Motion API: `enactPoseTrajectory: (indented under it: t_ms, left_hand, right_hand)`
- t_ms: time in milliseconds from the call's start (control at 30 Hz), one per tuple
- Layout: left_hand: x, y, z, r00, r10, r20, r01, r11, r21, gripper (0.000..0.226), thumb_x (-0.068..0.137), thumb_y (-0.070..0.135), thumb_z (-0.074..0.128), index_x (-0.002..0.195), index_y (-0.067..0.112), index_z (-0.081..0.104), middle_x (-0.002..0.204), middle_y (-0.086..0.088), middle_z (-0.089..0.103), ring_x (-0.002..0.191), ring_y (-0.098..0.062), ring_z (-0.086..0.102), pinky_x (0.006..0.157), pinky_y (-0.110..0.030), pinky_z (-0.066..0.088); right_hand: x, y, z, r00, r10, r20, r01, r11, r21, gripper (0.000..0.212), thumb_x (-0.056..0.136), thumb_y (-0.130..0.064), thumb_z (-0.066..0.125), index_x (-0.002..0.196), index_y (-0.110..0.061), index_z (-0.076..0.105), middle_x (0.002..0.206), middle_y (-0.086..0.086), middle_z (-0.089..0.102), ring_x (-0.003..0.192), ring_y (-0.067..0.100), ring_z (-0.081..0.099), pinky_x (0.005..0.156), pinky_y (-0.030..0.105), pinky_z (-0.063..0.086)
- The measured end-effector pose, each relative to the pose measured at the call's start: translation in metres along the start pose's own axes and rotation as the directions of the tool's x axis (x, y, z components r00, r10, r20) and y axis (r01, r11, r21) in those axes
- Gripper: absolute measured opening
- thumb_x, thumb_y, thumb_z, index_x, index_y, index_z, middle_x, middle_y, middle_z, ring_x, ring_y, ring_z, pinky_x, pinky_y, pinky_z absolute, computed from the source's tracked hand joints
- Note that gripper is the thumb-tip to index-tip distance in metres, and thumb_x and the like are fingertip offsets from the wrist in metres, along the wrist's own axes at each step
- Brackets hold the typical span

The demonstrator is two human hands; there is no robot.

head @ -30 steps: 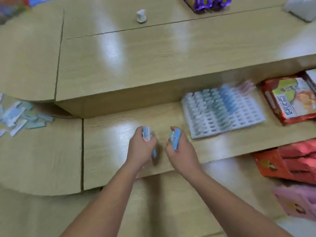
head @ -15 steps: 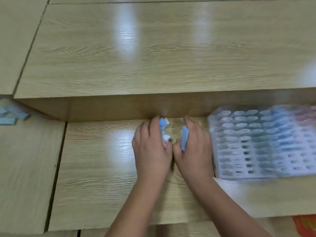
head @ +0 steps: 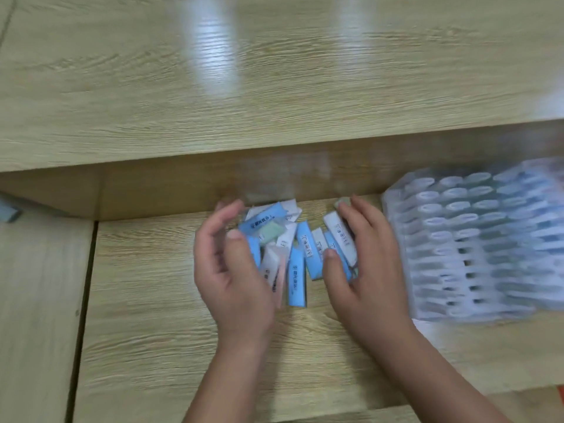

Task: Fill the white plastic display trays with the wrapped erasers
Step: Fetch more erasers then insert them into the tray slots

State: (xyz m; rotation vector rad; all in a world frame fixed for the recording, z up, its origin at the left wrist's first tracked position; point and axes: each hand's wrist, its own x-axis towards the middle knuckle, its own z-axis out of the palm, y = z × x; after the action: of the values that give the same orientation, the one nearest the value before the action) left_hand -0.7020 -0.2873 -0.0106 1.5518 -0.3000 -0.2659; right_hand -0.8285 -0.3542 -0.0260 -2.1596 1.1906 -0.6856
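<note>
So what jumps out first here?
A loose pile of blue and white erasers lies on the wooden table, cupped between the left hand and the right hand. Just right of them sits a white tray with rows of slots, blurred by motion.

Loose pile of blue, white, green wrapped erasers (head: 297,254), blurred white tray (head: 476,248) beside, partly filled

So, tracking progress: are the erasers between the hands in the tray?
Out: erasers lie heaped on the table, left of the tray.

Wood-grain shelf (head: 152,331): loose eraser pile (head: 297,270) centre, white tray (head: 457,239) right.
</note>
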Motion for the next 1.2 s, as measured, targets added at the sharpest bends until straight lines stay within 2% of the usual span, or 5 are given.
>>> enactPoseTrajectory:
  t_ms: [200, 467, 800, 1100, 1200]
  left_hand:
    - [0.002, 0.001, -0.044, 0.996, 0.036, 0.077, -0.057, 0.956, 0.289, 0.017, 0.090, 0.031, 0.055, 0.100, 0.041, 0.064, 0.105, 0.015, 0.067, 0.100, -0.005, 0.065, 0.078, -0.010, 0.047]
    - [-0.027, 0.008, -0.075, 0.933, -0.168, 0.317, -0.144, 0.634, 0.760, 0.048, 0.072, 0.054, 0.071, 0.112, 0.033, 0.057, 0.102, 0.015, 0.051, 0.096, -0.013, 0.057, 0.074, -0.032, 0.046]
    - [-0.032, 0.024, -0.084, 0.912, -0.290, 0.290, -0.116, 0.496, 0.861, 0.051, 0.080, 0.048, 0.073, 0.120, 0.027, 0.050, 0.099, 0.008, 0.055, 0.099, -0.019, 0.057, 0.076, -0.041, 0.049]
    - [-0.030, 0.023, -0.097, 0.882, -0.372, 0.289, -0.053, 0.531, 0.846, 0.019, 0.082, 0.040, 0.070, 0.084, 0.031, 0.053, 0.083, 0.009, 0.062, 0.077, -0.014, 0.062, 0.066, -0.039, 0.049]
    - [-0.031, 0.029, -0.093, 0.875, -0.353, 0.330, -0.053, 0.609, 0.792, 0.020, 0.082, 0.035, 0.073, 0.076, 0.027, 0.056, 0.070, 0.008, 0.064, 0.067, -0.008, 0.060, 0.061, -0.036, 0.047]
  right_hand:
    - [-0.028, -0.003, -0.014, 0.994, -0.109, -0.031, 0.104, 0.985, -0.134, 0.041, 0.089, -0.027, 0.055, 0.128, -0.014, 0.055, 0.129, 0.002, 0.049, 0.122, 0.017, 0.048, 0.107, 0.017, 0.029]
    - [-0.040, -0.037, 0.008, 0.993, 0.020, 0.113, 0.021, 0.937, -0.350, 0.053, 0.084, -0.063, 0.054, 0.117, -0.022, 0.058, 0.089, -0.007, 0.058, 0.080, 0.015, 0.063, 0.050, 0.030, 0.049]
    - [-0.039, -0.056, 0.003, 0.963, 0.179, 0.199, -0.052, 0.856, -0.515, 0.051, 0.079, -0.044, 0.070, 0.126, -0.030, 0.057, 0.088, -0.008, 0.066, 0.064, 0.015, 0.066, 0.043, 0.025, 0.031]
    - [-0.056, -0.042, -0.025, 0.887, 0.369, 0.280, -0.394, 0.918, 0.038, 0.009, 0.085, -0.043, 0.059, 0.091, -0.040, 0.053, 0.072, -0.023, 0.059, 0.061, 0.001, 0.055, 0.053, 0.018, 0.039]
    - [-0.062, -0.039, -0.047, 0.876, 0.373, 0.306, -0.446, 0.868, 0.219, 0.023, 0.081, -0.042, 0.062, 0.099, -0.048, 0.049, 0.076, -0.012, 0.067, 0.060, 0.007, 0.063, 0.061, 0.035, 0.053]
